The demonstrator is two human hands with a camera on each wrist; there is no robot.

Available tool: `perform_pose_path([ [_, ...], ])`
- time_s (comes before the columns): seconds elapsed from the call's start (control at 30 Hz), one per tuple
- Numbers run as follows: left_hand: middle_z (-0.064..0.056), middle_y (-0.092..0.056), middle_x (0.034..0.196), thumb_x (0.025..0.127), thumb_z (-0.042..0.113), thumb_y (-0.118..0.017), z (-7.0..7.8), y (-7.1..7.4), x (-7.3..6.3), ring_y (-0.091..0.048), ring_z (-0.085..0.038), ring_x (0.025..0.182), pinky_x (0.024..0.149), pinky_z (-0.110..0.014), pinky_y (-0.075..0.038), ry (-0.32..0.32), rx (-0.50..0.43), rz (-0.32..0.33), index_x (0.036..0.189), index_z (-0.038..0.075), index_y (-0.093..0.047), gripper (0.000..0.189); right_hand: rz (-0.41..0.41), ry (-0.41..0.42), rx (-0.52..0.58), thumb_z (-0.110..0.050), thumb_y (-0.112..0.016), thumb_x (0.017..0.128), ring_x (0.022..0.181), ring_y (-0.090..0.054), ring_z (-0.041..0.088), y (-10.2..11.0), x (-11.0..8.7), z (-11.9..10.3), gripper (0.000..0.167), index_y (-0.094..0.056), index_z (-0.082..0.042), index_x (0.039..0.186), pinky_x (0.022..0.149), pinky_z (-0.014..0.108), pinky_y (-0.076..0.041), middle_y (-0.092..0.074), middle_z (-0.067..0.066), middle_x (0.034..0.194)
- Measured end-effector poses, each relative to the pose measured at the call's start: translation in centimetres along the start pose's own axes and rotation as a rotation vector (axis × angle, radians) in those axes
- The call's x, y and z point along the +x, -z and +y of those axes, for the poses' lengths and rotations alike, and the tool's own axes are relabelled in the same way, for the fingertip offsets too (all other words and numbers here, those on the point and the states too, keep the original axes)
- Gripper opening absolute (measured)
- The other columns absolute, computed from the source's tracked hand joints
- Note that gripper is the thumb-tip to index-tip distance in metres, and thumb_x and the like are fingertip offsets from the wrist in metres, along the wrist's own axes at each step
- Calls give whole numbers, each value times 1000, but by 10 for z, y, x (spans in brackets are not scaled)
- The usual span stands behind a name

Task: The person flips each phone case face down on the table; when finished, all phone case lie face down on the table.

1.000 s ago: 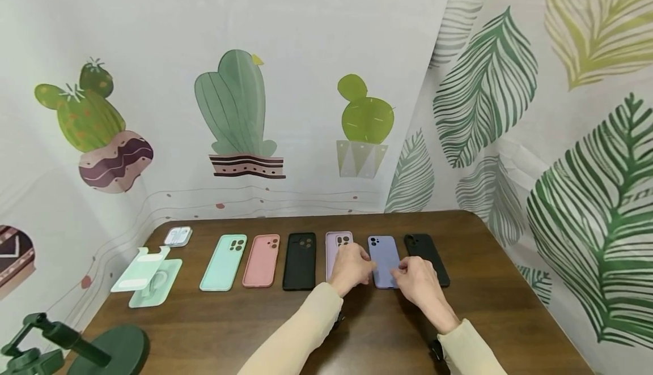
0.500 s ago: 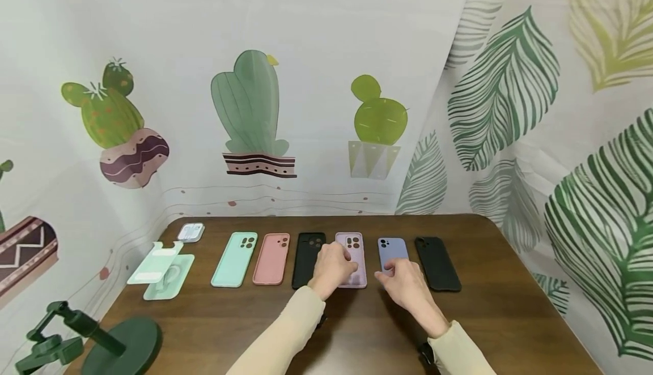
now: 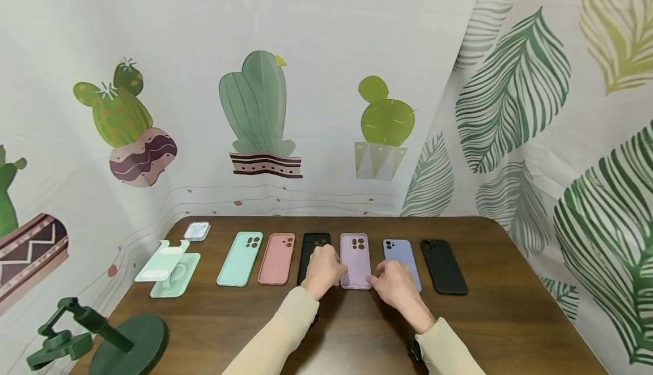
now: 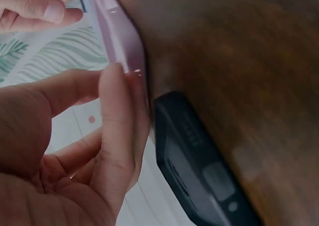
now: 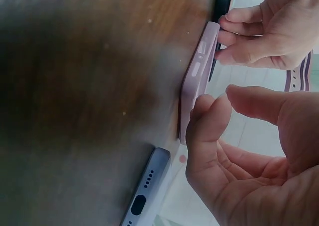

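A light purple phone case [image 3: 355, 259] lies on the table between my two hands. My left hand [image 3: 321, 272] is at its left side, over part of a black phone case [image 3: 308, 243]. Close up in the left wrist view, the left fingertips are at the purple case's edge, the fingers loosely bent. At the purple case's lower right corner is my right hand [image 3: 398, 289], partly covering a periwinkle-blue phone case [image 3: 399, 248]. In the right wrist view, the right hand [image 5: 249, 156] has bent fingers beside the purple case's edge, with a gap between thumb and forefinger.
To the left lie a pink case [image 3: 277, 259] and a mint case [image 3: 240, 259]. Another black case [image 3: 444, 267] is at the right. A mint folding stand [image 3: 170, 270], a small white box [image 3: 196, 231] and a green lamp base [image 3: 130, 344] occupy the table's left side.
Both hands have moved left along the row, from around the blue case to around the purple one. The head view has swung slightly left.
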State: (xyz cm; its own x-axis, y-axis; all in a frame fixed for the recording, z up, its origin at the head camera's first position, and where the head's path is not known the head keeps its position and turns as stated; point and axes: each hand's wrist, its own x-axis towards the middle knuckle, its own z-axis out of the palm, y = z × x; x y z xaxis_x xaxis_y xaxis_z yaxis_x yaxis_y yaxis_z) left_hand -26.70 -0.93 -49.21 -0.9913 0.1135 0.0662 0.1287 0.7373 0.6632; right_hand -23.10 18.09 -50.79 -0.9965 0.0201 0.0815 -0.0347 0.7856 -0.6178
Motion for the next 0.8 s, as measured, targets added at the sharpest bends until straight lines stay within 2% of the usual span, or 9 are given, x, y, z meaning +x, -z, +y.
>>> perform_pose_path([
  [0.13,-3,-58,44,82,-4,-75,0,-5,-1,-54,-12,37,38,-24,-41,5,56,-4,56,6,-64,30,22,19,-38,-28,-86,89,82,-70,28,-20,13,15,34,-79,3,101,69,41,-58,-79,15,95],
  [0.17,-4,-59,46,81,-4,-75,0,-6,0,-54,-13,38,38,-24,-42,6,57,-1,58,5,-64,27,11,-3,-40,-27,-87,89,84,-70,26,-20,13,14,31,-80,0,100,71,40,-59,-79,14,97],
  [0.23,-4,-60,50,80,-6,-75,-1,-9,1,-57,-15,40,38,-25,-45,7,49,-3,63,3,-66,20,-1,-7,-49,-29,-86,89,79,-66,23,-30,19,22,27,-79,-4,92,67,35,-55,-76,10,91],
  [0.3,-5,-63,53,80,-4,-75,-12,-20,10,-59,-17,41,38,-27,-47,-3,66,-3,69,1,-69,14,-15,-7,-56,-28,-86,89,75,-63,21,-35,22,25,24,-75,-8,81,64,33,-52,-72,7,82],
  [0.43,-4,-65,55,81,-3,-76,-33,-43,29,-61,-15,41,37,-25,-48,4,100,-23,75,2,-74,8,-44,-12,-77,-25,-86,89,62,-54,16,-43,29,30,38,-62,-15,60,54,29,-44,-58,-1,65],
  [0.57,-4,-66,57,79,-3,-77,-43,-54,39,-61,-14,43,37,-24,-48,25,115,-28,77,4,-76,7,-36,6,-105,-19,-86,87,62,-53,17,-47,33,32,41,-57,-15,57,54,29,-43,-57,-1,64],
  [0.7,-6,-68,61,79,-2,-78,-42,-56,40,-63,-16,46,38,-25,-49,35,126,-24,75,5,-76,8,-12,23,-134,-10,-82,84,64,-51,18,-49,36,34,42,-53,-16,54,55,30,-42,-54,-2,62],
  [0.8,-7,-68,62,78,-4,-78,-27,-43,29,-63,-18,47,39,-26,-49,46,108,-21,72,4,-75,10,-15,23,-139,-5,-77,81,61,-47,17,-49,36,34,47,-45,-18,50,52,30,-38,-45,-5,56],
])
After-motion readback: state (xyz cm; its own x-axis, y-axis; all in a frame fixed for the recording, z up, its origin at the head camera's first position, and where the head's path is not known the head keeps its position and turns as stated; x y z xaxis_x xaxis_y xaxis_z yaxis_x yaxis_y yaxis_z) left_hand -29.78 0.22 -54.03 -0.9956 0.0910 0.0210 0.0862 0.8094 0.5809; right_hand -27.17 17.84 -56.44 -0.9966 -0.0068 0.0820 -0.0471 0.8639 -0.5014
